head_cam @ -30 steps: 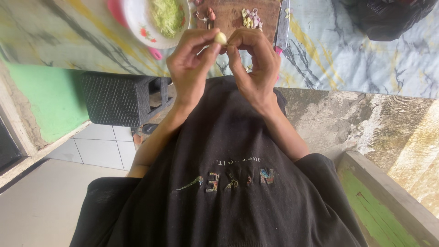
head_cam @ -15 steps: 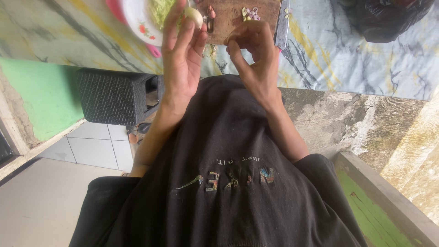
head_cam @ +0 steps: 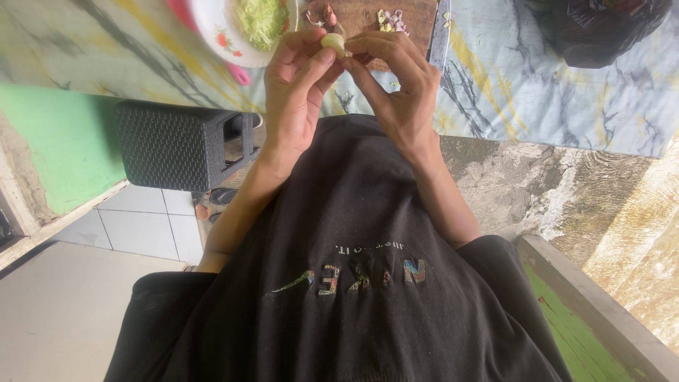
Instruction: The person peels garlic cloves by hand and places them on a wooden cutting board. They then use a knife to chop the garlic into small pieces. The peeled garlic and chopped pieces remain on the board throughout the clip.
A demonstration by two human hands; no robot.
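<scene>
Both my hands meet in front of my chest, over my black shirt. My left hand (head_cam: 297, 92) pinches a small pale garlic clove (head_cam: 334, 42) between thumb and fingers. My right hand (head_cam: 397, 92) touches the same clove from the right with its fingertips. Just beyond the hands lies a wooden cutting board (head_cam: 361, 15) with bits of peel and small cut pieces (head_cam: 390, 19) on it.
A white plate (head_cam: 219, 32) with shredded green food sits at the back left on a marbled cloth (head_cam: 509, 78). A black bag (head_cam: 601, 28) lies at the back right. A dark woven stool (head_cam: 177, 145) stands on the tiled floor at my left.
My left hand had lifted the clove away toward the plate. It has come back down, and my right hand's fingertips are on the clove again.
</scene>
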